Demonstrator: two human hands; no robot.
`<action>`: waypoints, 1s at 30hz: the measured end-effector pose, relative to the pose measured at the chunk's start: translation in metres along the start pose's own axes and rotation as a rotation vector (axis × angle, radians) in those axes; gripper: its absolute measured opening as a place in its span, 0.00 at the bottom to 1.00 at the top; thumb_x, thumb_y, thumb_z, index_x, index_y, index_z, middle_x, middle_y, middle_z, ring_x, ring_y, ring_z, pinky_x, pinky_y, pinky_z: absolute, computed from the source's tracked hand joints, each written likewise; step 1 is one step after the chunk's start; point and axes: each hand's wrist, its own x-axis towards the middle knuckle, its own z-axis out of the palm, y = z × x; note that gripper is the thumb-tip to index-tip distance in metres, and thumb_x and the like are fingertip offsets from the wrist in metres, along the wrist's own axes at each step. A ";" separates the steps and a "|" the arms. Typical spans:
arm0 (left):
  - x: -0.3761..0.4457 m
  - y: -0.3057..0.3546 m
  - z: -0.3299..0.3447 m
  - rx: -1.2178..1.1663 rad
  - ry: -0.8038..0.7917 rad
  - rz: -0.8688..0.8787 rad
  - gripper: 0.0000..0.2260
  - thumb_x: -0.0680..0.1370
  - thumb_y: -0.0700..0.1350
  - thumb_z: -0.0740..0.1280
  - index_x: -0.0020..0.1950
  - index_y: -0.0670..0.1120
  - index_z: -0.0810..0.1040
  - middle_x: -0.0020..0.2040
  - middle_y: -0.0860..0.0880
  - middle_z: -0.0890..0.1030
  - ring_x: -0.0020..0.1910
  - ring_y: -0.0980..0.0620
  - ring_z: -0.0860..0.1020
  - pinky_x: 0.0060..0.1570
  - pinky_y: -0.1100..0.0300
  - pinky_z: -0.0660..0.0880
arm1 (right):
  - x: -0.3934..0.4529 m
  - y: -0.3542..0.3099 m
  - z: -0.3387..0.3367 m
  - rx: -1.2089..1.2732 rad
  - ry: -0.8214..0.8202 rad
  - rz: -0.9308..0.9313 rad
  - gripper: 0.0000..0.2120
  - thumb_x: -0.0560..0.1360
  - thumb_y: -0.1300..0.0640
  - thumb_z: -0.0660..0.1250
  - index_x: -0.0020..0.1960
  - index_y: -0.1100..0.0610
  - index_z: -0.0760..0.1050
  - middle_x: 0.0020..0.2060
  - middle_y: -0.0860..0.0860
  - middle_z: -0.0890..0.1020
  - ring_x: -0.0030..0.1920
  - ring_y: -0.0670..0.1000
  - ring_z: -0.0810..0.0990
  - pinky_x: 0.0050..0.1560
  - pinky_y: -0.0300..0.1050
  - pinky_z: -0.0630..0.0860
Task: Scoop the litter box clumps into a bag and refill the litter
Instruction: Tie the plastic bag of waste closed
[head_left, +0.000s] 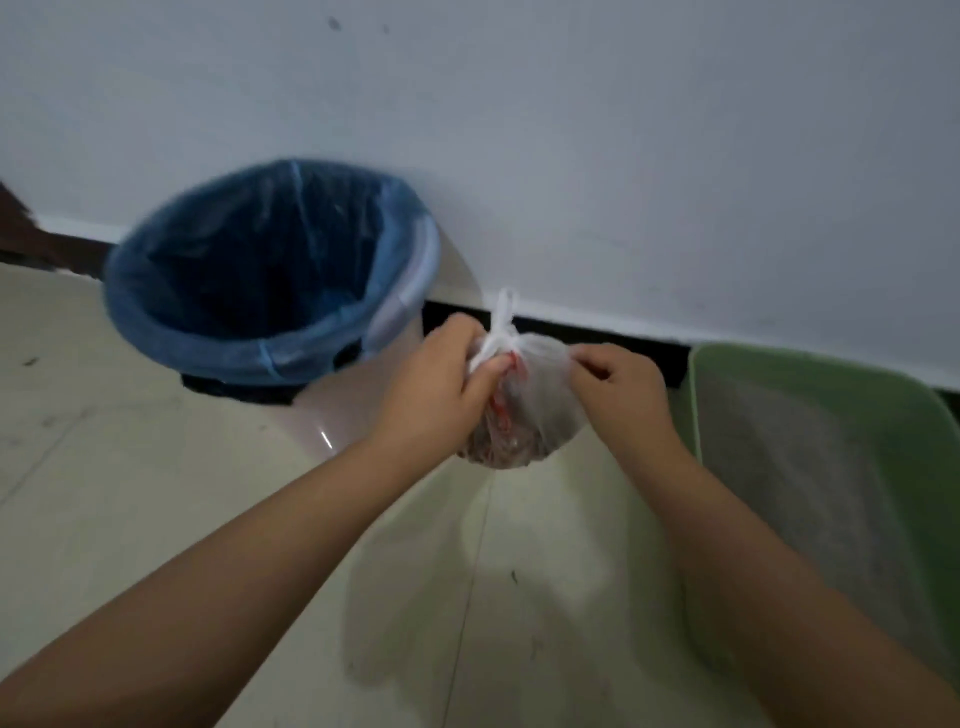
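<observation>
**Two hands on a knotted bag, mid-frame**

Both hands meet at the centre of the frame, holding a small white plastic bag up off the floor. Left hand: fingers curled round the bag's neck just under the knot, thumb pressed against the gathered plastic. Right hand: fingers curled, pinching the upper right edge of the bag. Both forearms run in from the bottom corners of the frame.

Bag: tied shut, a white knot with a short loop standing up above the hands. Its lower half bulges round with a brownish, grainy fill seen through the thin plastic; some red print shows on the side by the left thumb.

Upper left of the frame: a round bin lined with a blue bag, liner folded over the rim, standing on the floor against the wall. Its inside is dark; contents cannot be made out.

Right edge of the frame: a green litter box, grey litter lying level inside. The right forearm crosses in front of its near left wall.

Floor: pale glossy tile, a few dark specks. Wall: white, with a dark skirting strip along its foot behind the bag. Whole frame slightly blurred.
</observation>
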 end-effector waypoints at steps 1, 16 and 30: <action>0.012 0.007 -0.017 -0.010 0.083 0.015 0.08 0.78 0.45 0.63 0.43 0.45 0.66 0.33 0.57 0.65 0.37 0.52 0.66 0.35 0.61 0.57 | 0.013 -0.019 0.000 0.013 0.030 -0.043 0.09 0.75 0.64 0.64 0.50 0.65 0.82 0.48 0.59 0.84 0.52 0.57 0.80 0.51 0.43 0.71; 0.089 -0.066 -0.143 0.387 0.193 -0.211 0.10 0.81 0.46 0.57 0.52 0.39 0.70 0.49 0.39 0.77 0.48 0.42 0.74 0.39 0.58 0.61 | 0.082 -0.091 0.102 -0.555 -0.397 -0.479 0.39 0.71 0.41 0.38 0.64 0.63 0.72 0.65 0.61 0.72 0.68 0.58 0.66 0.69 0.50 0.62; 0.072 -0.113 -0.121 0.474 -0.186 -0.519 0.14 0.79 0.46 0.59 0.60 0.39 0.70 0.57 0.41 0.75 0.54 0.44 0.74 0.48 0.56 0.69 | 0.073 -0.084 0.108 -0.557 -0.361 -0.399 0.33 0.75 0.49 0.35 0.70 0.62 0.66 0.72 0.55 0.62 0.75 0.49 0.52 0.71 0.35 0.32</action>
